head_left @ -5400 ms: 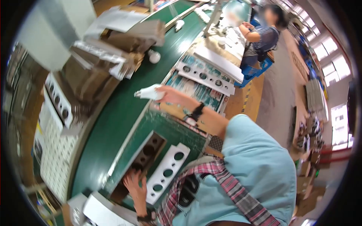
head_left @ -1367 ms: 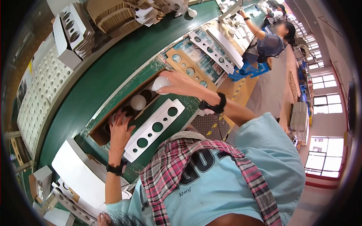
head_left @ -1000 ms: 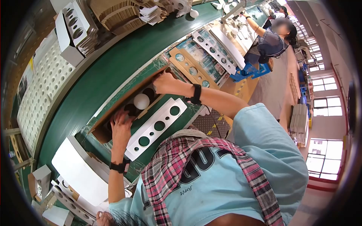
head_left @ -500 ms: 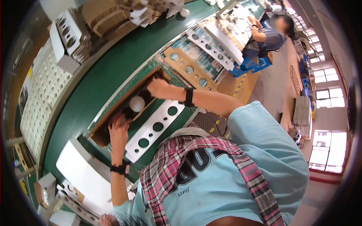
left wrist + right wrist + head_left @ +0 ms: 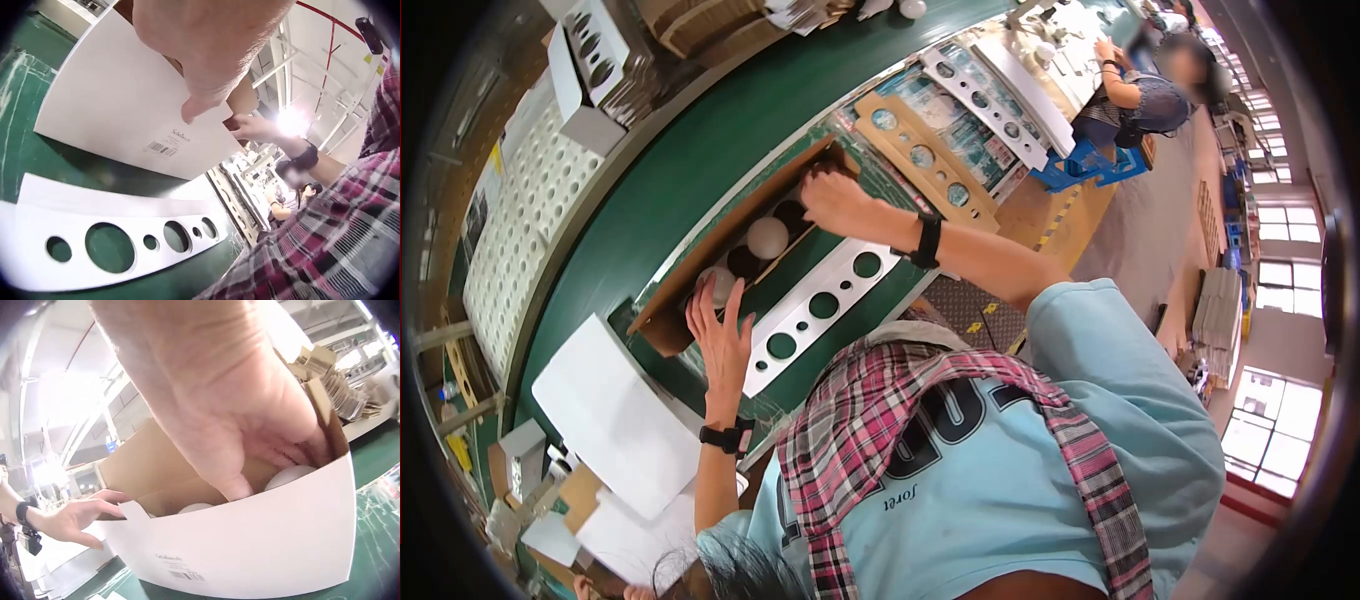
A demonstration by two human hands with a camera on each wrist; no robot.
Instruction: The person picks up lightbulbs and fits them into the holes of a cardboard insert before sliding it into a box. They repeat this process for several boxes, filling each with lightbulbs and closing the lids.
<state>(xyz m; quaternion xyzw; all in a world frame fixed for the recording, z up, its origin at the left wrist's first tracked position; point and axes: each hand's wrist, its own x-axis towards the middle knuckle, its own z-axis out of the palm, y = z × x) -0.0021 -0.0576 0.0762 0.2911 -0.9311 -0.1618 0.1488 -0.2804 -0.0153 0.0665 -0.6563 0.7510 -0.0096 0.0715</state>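
A long carton point(image 5: 700, 285), brown inside and white outside, stands open-topped on the green bench. White light bulbs sit in it: one globe point(image 5: 767, 238) shows mid-box, and another bulb point(image 5: 718, 287) lies under my left fingertips. My left hand point(image 5: 725, 350) is spread over the carton's near end, fingers over the edge and thumb outside its white wall point(image 5: 119, 100). At the far end my right hand point(image 5: 837, 205) reaches down into the carton. Its thumb and curled fingers are around a bulb point(image 5: 292, 476), whose lower part the wall hides.
Beside the carton lies a white card insert point(image 5: 805, 325) with round holes. Beyond are a brown holed card point(image 5: 922, 160) and a white holed one point(image 5: 985, 105). White sheets point(image 5: 615, 410) lie at left. A green conveyor point(image 5: 590, 265) runs behind; another person point(image 5: 1145, 105) sits further along.
My right hand brought a bulb over from the conveyor side and lowered it into the carton's far end. My left hand has drawn back slightly, showing a bulb under its fingers.
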